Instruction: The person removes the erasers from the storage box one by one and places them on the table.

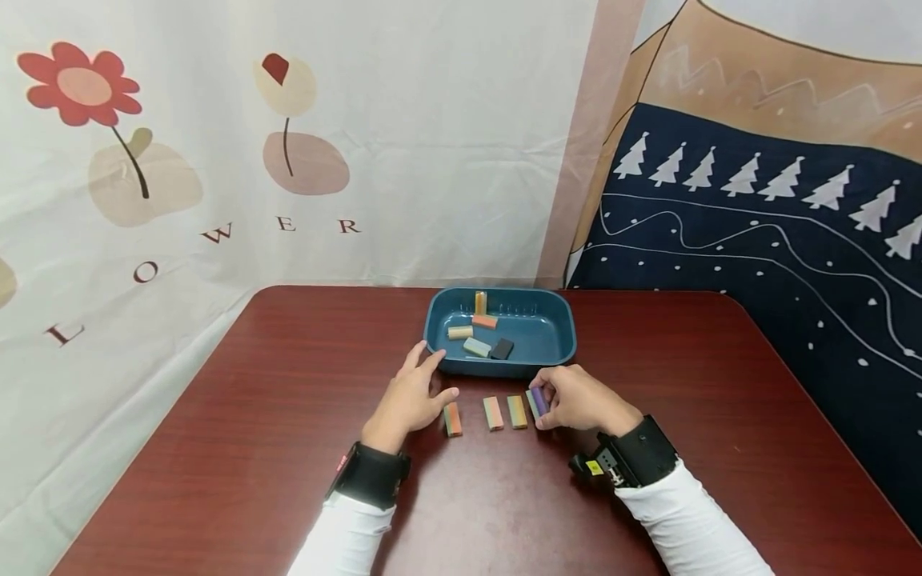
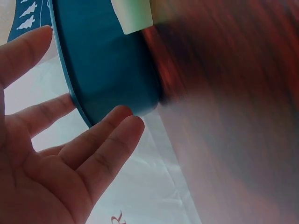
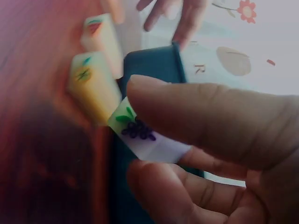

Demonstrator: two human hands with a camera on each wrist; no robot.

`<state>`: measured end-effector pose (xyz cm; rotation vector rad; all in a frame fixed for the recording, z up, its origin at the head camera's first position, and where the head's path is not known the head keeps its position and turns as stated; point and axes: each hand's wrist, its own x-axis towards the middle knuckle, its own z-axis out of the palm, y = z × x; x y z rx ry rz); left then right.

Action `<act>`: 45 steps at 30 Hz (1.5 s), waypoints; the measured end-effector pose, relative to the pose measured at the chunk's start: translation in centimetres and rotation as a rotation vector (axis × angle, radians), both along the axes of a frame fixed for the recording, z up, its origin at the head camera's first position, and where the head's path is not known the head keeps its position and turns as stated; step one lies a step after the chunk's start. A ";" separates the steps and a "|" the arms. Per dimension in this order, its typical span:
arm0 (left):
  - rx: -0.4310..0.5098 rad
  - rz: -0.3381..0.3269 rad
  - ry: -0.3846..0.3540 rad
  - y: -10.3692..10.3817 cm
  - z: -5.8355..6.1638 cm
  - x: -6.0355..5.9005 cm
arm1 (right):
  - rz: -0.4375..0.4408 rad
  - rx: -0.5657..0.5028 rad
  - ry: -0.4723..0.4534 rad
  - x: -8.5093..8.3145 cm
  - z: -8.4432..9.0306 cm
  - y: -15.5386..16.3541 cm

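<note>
A purple-edged tile, its white face printed with a bunch of grapes in the right wrist view, stands at the right end of a short row on the dark red tabletop, pinched between the thumb and fingers of the person's right hand. That grip is closed on the tile's long edges, the thumb across its face. Just beside it to the left stand a green-and-orange tile and a pink-and-green tile, near each other, with an orange-and-green tile further left after a wider gap. The left hand rests flat on the tabletop with fingers straight and spread, holding nothing, its fingertips touching or nearly touching the near wall of a teal tray that sits just behind the row. In the tray lie five more tiles: a yellow tile upright at the back wall, an orange-red tile, a tan tile, a pale green tile and a dark tile. Judged from the pinch, the purple tile handles best with a light hold on its narrow edges, moved slowly so it does not knock its green-and-orange neighbour. Behind the tabletop hang a flower-printed curtain and a navy cloth with white trees.
</note>
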<state>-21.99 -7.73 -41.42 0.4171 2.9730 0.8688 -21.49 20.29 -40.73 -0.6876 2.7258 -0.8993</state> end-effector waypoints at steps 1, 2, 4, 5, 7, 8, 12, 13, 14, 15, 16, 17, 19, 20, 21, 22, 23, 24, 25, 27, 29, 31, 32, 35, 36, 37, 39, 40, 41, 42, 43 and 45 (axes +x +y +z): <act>0.010 0.000 0.001 0.1 0.0 0.0 | -0.007 0.010 -0.006 -0.1 -0.1 0.1; 0.020 0.000 0.000 0.2 0.0 0.0 | -0.020 0.017 -0.017 -0.1 -0.3 0.1; 0.033 -0.003 0.002 0.3 -0.1 0.0 | -0.041 0.031 -0.034 -0.3 -0.6 0.2; 0.037 -0.006 0.006 0.3 -0.2 0.0 | -0.047 0.034 -0.043 -0.4 -0.8 0.2; 0.040 -0.008 0.006 0.3 -0.2 0.0 | -0.054 0.034 -0.051 -0.5 -1.1 0.3; 0.036 -0.009 0.005 0.2 -0.2 0.0 | -0.059 0.030 -0.055 -0.5 -1.2 0.3; 0.023 -0.015 0.002 0.1 -0.1 0.0 | -0.079 0.018 -0.049 -0.8 -1.6 0.4; 0.019 -0.018 0.002 0.0 -0.1 0.0 | -0.085 0.016 -0.049 -0.8 -1.7 0.4; 0.014 -0.021 0.003 0.0 -0.1 0.0 | -0.089 0.014 -0.049 -0.9 -1.7 0.5; 0.010 -0.024 0.004 0.0 -0.1 0.0 | -0.092 0.013 -0.047 -0.9 -1.7 0.5; 0.007 -0.025 0.003 0.0 -0.1 0.0 | -0.098 0.012 -0.051 -1.0 -1.7 0.5; 0.003 -0.024 0.003 0.0 -0.1 0.0 | -0.100 0.010 -0.056 -1.0 -1.7 0.4; -0.005 -0.024 0.003 0.0 0.0 0.0 | -0.092 0.012 -0.068 -1.0 -1.7 0.4; -0.008 -0.024 0.006 0.0 0.1 0.0 | -0.089 0.013 -0.079 -1.0 -1.7 0.4; -0.010 -0.024 0.005 0.0 0.1 0.0 | -0.087 0.016 -0.088 -1.0 -1.6 0.4; -0.010 -0.024 0.006 0.0 0.1 0.0 | -0.088 0.023 -0.096 -1.1 -1.6 0.3; -0.010 -0.025 0.009 0.0 0.2 0.0 | -0.077 0.034 -0.096 -1.1 -1.6 0.4; -0.009 -0.027 0.009 0.0 0.2 0.0 | -0.071 0.048 -0.093 -1.1 -1.6 0.4; -0.006 -0.028 0.010 0.0 0.2 -0.1 | -0.067 0.065 -0.088 -1.2 -1.6 0.5; -0.001 -0.032 0.011 0.0 0.2 -0.1 | -0.062 0.104 -0.072 -1.3 -1.6 0.6; 0.004 -0.036 0.012 -0.1 0.1 -0.1 | -0.053 0.138 -0.056 -1.4 -1.7 0.7; 0.007 -0.040 0.008 -0.2 0.0 -0.2 | -0.054 0.157 -0.055 -1.4 -1.7 0.8; 0.008 -0.045 0.009 -0.2 0.1 -0.2 | -0.053 0.162 -0.056 -1.4 -1.6 0.8; 0.001 -0.062 0.003 -0.4 0.3 -0.4 | -0.056 0.161 -0.064 -1.4 -1.6 0.9; -0.005 -0.070 -0.001 -0.4 0.3 -0.5 | -0.057 0.159 -0.068 -1.4 -1.6 0.9; -0.011 -0.077 -0.004 -0.4 0.4 -0.5 | -0.058 0.158 -0.071 -1.4 -1.6 0.9; -0.026 -0.089 -0.017 -0.5 0.5 -0.6 | -0.060 0.160 -0.075 -1.4 -1.5 1.0; -0.030 -0.092 -0.022 -0.5 0.5 -0.6 | -0.058 0.162 -0.073 -1.4 -1.5 1.0; -0.033 -0.094 -0.026 -0.6 0.5 -0.6 | -0.060 0.163 -0.072 -1.4 -1.5 1.0; -0.038 -0.095 -0.027 -0.6 0.5 -0.5 | -0.063 0.166 -0.068 -1.3 -1.4 1.0; -0.039 -0.092 -0.031 -0.7 0.4 -0.5 | -0.065 0.170 -0.064 -1.3 -1.4 1.0; -0.040 -0.083 -0.042 -0.8 0.3 -0.2 | -0.065 0.175 -0.061 -1.2 -1.3 1.0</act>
